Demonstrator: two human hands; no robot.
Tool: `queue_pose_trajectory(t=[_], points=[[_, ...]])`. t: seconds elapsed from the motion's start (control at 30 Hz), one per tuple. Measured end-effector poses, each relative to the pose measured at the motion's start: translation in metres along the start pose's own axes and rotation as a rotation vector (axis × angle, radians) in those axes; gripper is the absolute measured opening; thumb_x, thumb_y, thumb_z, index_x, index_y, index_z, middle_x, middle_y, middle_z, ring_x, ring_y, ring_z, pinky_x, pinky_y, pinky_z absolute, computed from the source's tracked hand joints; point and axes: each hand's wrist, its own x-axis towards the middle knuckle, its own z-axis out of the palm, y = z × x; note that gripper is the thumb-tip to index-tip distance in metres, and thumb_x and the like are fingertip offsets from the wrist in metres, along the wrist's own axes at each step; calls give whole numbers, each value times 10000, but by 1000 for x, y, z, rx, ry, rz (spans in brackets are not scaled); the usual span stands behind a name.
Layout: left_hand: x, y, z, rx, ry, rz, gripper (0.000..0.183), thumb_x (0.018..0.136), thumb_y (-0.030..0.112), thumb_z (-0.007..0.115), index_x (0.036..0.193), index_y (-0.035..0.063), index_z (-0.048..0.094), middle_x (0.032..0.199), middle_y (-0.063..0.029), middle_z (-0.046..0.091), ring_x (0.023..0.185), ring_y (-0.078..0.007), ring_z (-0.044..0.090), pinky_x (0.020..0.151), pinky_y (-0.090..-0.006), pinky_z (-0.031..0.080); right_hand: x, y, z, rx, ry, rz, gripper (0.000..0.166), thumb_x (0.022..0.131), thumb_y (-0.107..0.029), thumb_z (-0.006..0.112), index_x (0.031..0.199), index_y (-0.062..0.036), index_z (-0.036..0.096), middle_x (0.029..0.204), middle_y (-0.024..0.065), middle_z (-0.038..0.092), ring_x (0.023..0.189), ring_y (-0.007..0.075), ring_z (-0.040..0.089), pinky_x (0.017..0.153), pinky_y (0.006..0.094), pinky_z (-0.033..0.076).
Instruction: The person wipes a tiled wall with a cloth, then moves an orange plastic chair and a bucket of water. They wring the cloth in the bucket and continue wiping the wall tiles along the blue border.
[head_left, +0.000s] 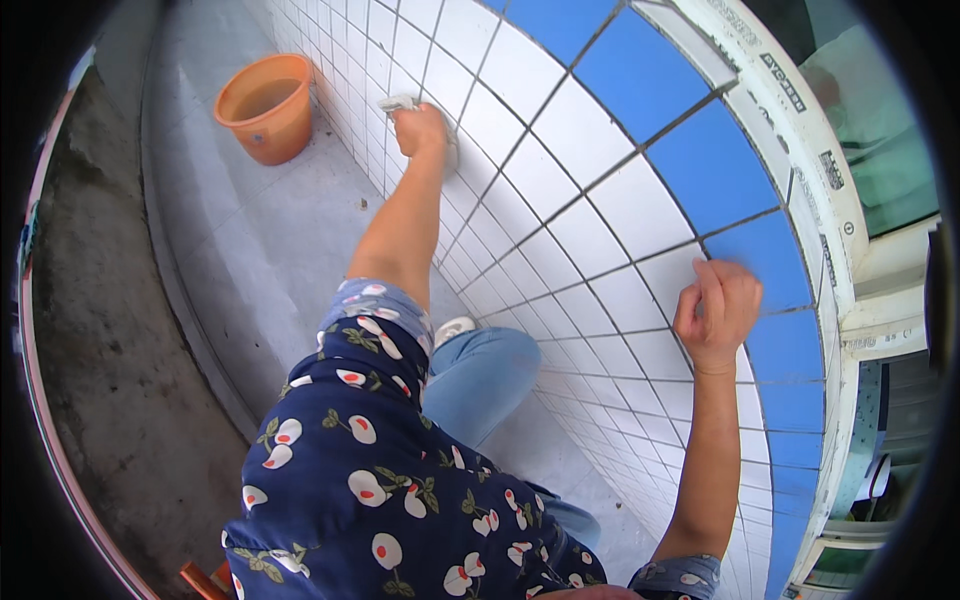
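Note:
My left hand (420, 129) is closed around a pale grey cloth (451, 154) and presses it to the white tiled wall (611, 150), low down towards the floor. Part of the cloth sticks out past the fingers, and the rest is hidden behind the hand. Higher on the same wall, my right hand (718, 311) is by the border between the white tiles and the row of blue tiles (709, 165). Its fingers are loosely curled with nothing visible in them, and the knuckles are slightly blurred. Whether it touches the tiles, I cannot tell.
An orange plastic bucket (274, 139) with murky water stands on the grey tiled floor (292, 217), close to the wall. A white window frame (814, 157) bearing printed marks runs above the blue tiles. A kerb (184, 315) edges the floor at left. My bent knee (487, 367) is near the wall.

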Motion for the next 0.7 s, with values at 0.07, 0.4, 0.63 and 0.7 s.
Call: queue_pose_trajectory(t=[0.07,0.4,0.63,0.7], points=[[-18,6,0,-86,58,92,329,871,272,544,1034,-13,550,1015,-242,642,934,-419,625,819,-501,489,2,-1,2,0,-1,4,379,606,82,590,961,-44,641,909,61,605,809,248,588,693,354,417],[-174,-5,-22,-545,-148,815,327,792,172,637,1065,23,535,1086,-204,588,976,-402,592,809,-461,489,0,0,-4,37,-42,7,391,602,86,572,965,-45,634,913,66,605,810,254,584,714,357,413],[29,32,-1,-86,70,77,429,845,326,530,1121,-1,566,1011,-250,667,956,-438,634,849,-514,489,1,-2,-1,14,-19,-16,400,599,77,568,976,-37,635,906,68,604,800,253,582,702,358,412],[41,34,0,-84,31,-9,452,851,341,527,1137,-8,556,1063,-251,655,1001,-423,625,881,-495,480,2,-2,-1,16,-11,-9,393,599,76,569,971,-33,635,908,70,604,798,255,581,699,359,411]])
